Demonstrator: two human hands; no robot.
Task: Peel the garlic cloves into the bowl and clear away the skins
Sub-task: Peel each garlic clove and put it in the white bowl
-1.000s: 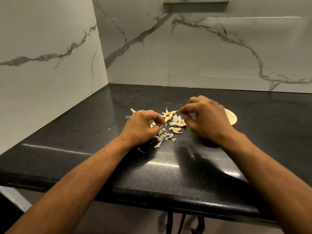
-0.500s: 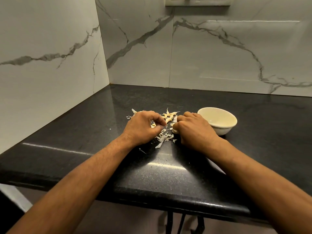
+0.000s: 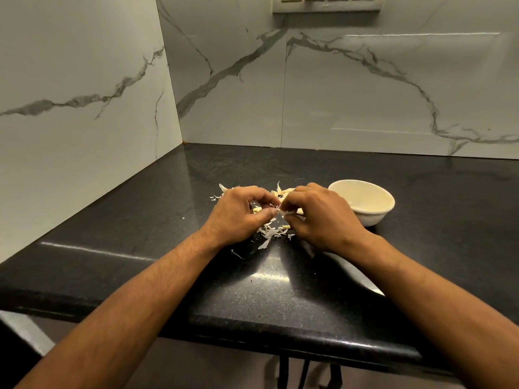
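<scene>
The marble-veined wall (image 3: pixel 365 88) rises behind everything, a switch plate (image 3: pixel 327 4) showing at its top edge, and below it the black stone surface (image 3: pixel 280 290) spreads toward me, its front lip catching the light. Both bare forearms reach in over it and meet above the mess. The cream bowl (image 3: pixel 362 202) sits just right of the hands, close to the right wrist; what it holds I cannot make out from here. A second ago the right hand (image 3: pixel 323 217) was lifted over that bowl, hiding most of it; then it dropped back to the pile, and now it has closed in on the left hand (image 3: pixel 238 214) so the fingertips of both meet at one spot. The left grip is narrow, thumb and forefinger curled on a garlic clove (image 3: pixel 276 208) that I can barely see, while the right grip is pinched on a pale strip of skin (image 3: pixel 286 213) at the same place. To my eye that means one clove has likely been delivered and a fresh one is being stripped. Under and around the hands lies the scatter of papery skins (image 3: pixel 269 234), with a few yellowish cloves (image 3: pixel 286 190) at the far side, so peeling is well under way and the clearing has not begun.
</scene>
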